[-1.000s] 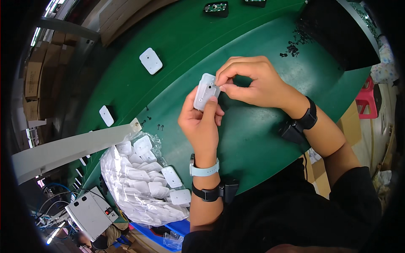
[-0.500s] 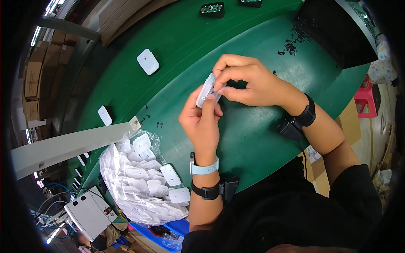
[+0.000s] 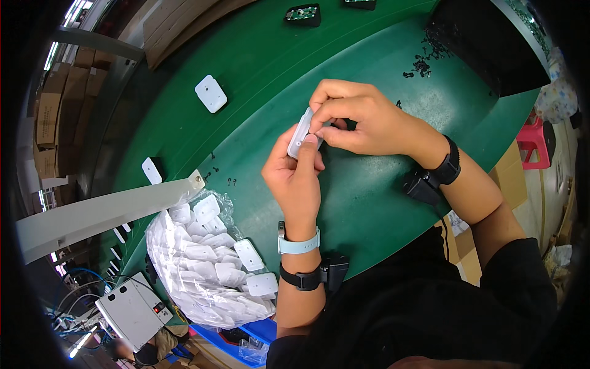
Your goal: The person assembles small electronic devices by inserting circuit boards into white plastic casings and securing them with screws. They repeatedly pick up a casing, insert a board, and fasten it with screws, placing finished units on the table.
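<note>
My left hand (image 3: 295, 175) is closed round a white plastic cover (image 3: 299, 136), a shallow rounded shell tilted with its inner side towards me. The thumb lies over its near end. My right hand (image 3: 356, 120) reaches in from the right, its fingertips pinched together at the shell's inner side. Whatever is between those fingertips is hidden. Below and left of my hands, a clear plastic bag (image 3: 184, 298) holds a heap of similar white covers (image 3: 247, 254).
Small black parts (image 3: 421, 66) lie scattered near a black bin (image 3: 485, 46). On the green belt (image 3: 258, 74) sit a white-topped unit (image 3: 211, 94), another white-topped unit (image 3: 152, 170) and a black housing with a circuit board (image 3: 302, 15). A metal bar (image 3: 110, 208) juts over the left side.
The units on the belt have shifted slightly left. My right fingertips have moved a little along the cover, and my left thumb is slightly higher and further right.
</note>
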The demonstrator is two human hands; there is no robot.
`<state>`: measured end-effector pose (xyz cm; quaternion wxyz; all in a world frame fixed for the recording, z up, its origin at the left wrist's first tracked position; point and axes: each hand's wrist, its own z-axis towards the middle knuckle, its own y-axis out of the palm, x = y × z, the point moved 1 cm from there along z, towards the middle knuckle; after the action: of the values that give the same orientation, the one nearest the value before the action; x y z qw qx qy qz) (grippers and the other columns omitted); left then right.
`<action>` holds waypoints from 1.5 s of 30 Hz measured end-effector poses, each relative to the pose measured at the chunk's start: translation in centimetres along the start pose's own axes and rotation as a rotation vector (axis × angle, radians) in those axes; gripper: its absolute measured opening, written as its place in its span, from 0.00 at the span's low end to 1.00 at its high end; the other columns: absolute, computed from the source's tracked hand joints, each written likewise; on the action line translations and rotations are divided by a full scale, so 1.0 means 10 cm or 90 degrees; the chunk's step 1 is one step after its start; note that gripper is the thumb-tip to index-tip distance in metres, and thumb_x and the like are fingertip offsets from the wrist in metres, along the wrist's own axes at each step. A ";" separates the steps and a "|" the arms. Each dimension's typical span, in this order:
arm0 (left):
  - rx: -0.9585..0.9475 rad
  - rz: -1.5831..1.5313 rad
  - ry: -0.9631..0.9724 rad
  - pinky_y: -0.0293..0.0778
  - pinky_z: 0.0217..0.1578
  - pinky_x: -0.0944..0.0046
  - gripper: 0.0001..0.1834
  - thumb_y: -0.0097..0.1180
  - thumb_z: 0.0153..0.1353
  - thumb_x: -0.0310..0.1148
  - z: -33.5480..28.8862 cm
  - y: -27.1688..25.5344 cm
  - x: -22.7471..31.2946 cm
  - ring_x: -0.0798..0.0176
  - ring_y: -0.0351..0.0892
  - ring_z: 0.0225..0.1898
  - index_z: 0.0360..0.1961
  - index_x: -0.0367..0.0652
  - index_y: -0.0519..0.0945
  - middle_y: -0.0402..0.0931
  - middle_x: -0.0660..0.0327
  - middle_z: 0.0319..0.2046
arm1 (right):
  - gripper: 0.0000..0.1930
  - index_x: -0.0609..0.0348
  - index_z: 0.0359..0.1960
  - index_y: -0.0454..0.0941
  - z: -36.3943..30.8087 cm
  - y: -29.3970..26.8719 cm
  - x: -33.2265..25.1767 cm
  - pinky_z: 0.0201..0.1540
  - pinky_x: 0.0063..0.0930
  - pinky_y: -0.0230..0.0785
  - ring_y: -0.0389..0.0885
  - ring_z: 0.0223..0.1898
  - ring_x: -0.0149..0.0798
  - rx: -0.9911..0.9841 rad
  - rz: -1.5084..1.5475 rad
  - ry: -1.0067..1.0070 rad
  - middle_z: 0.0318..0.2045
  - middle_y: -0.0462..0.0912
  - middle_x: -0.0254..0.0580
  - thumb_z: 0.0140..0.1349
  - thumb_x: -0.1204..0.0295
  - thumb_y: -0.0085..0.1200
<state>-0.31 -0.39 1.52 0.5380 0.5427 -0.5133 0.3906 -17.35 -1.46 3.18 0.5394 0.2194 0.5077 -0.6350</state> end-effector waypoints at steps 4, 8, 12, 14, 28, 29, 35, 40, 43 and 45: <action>0.023 0.010 0.032 0.58 0.17 0.77 0.11 0.57 0.66 0.26 0.00 0.01 -0.05 0.77 0.70 0.19 0.47 0.33 0.81 0.76 0.67 0.22 | 0.04 0.62 0.33 0.82 0.00 0.01 -0.02 0.30 0.25 0.71 0.77 0.30 0.32 -0.011 -0.016 -0.016 0.38 0.76 0.38 0.56 0.78 0.60; 0.040 0.020 0.058 0.58 0.17 0.78 0.10 0.57 0.66 0.26 0.00 0.02 -0.03 0.77 0.70 0.19 0.47 0.33 0.81 0.76 0.66 0.22 | 0.10 0.61 0.39 0.81 0.00 0.02 0.01 0.29 0.22 0.70 0.74 0.30 0.29 0.014 0.010 -0.021 0.39 0.76 0.37 0.55 0.81 0.62; 0.073 0.019 0.070 0.59 0.17 0.78 0.10 0.57 0.66 0.26 -0.01 0.00 -0.02 0.76 0.70 0.19 0.46 0.32 0.80 0.76 0.64 0.22 | 0.16 0.63 0.47 0.78 0.03 0.02 -0.01 0.32 0.20 0.72 0.75 0.34 0.28 0.051 0.064 0.019 0.40 0.76 0.38 0.56 0.82 0.63; 0.081 0.029 0.077 0.60 0.17 0.78 0.10 0.57 0.66 0.25 -0.02 0.01 -0.01 0.76 0.71 0.19 0.46 0.31 0.80 0.77 0.63 0.22 | 0.15 0.65 0.47 0.78 0.03 0.04 0.00 0.35 0.19 0.73 0.76 0.35 0.28 0.052 0.112 0.049 0.39 0.78 0.38 0.57 0.81 0.63; 0.038 0.097 0.130 0.65 0.18 0.76 0.08 0.58 0.66 0.23 -0.02 -0.01 -0.05 0.74 0.74 0.19 0.44 0.30 0.80 0.79 0.60 0.23 | 0.11 0.64 0.43 0.77 0.02 0.05 -0.01 0.40 0.20 0.74 0.77 0.38 0.25 0.017 0.240 0.174 0.36 0.80 0.34 0.59 0.79 0.62; 0.029 0.093 0.119 0.65 0.18 0.76 0.08 0.57 0.67 0.24 -0.02 0.00 -0.05 0.74 0.74 0.20 0.44 0.30 0.80 0.79 0.59 0.23 | 0.11 0.64 0.42 0.78 0.02 0.04 0.00 0.39 0.20 0.74 0.77 0.38 0.26 0.016 0.247 0.179 0.36 0.80 0.35 0.59 0.78 0.62; -0.058 0.046 0.040 0.68 0.20 0.75 0.08 0.55 0.69 0.27 0.01 -0.03 -0.04 0.73 0.76 0.22 0.44 0.31 0.78 0.80 0.58 0.27 | 0.11 0.64 0.42 0.78 0.01 0.04 0.10 0.40 0.20 0.74 0.78 0.39 0.26 -0.017 0.278 0.188 0.37 0.80 0.35 0.59 0.78 0.62; -0.108 0.038 0.015 0.69 0.20 0.75 0.09 0.54 0.70 0.28 0.01 0.00 -0.02 0.73 0.76 0.23 0.43 0.32 0.78 0.82 0.57 0.31 | 0.14 0.64 0.46 0.78 0.01 -0.01 0.09 0.42 0.22 0.74 0.79 0.40 0.27 -0.028 0.317 0.210 0.39 0.81 0.37 0.57 0.80 0.61; -0.119 0.048 0.041 0.69 0.21 0.75 0.09 0.54 0.70 0.29 0.03 -0.04 -0.07 0.73 0.76 0.23 0.43 0.32 0.78 0.82 0.57 0.32 | 0.16 0.63 0.48 0.77 0.04 0.00 0.06 0.44 0.21 0.74 0.78 0.42 0.27 -0.044 0.362 0.222 0.40 0.80 0.35 0.57 0.81 0.61; -0.101 0.033 0.056 0.69 0.21 0.74 0.08 0.53 0.70 0.29 0.04 -0.07 -0.06 0.74 0.76 0.23 0.41 0.33 0.77 0.83 0.56 0.32 | 0.16 0.62 0.50 0.77 0.09 -0.05 0.09 0.48 0.23 0.72 0.77 0.43 0.26 0.013 0.348 0.170 0.41 0.78 0.34 0.59 0.77 0.61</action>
<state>0.20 -0.74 0.78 0.5907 0.4676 -0.5324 0.3859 -17.91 -2.75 2.97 0.6163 0.4348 0.4898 -0.4372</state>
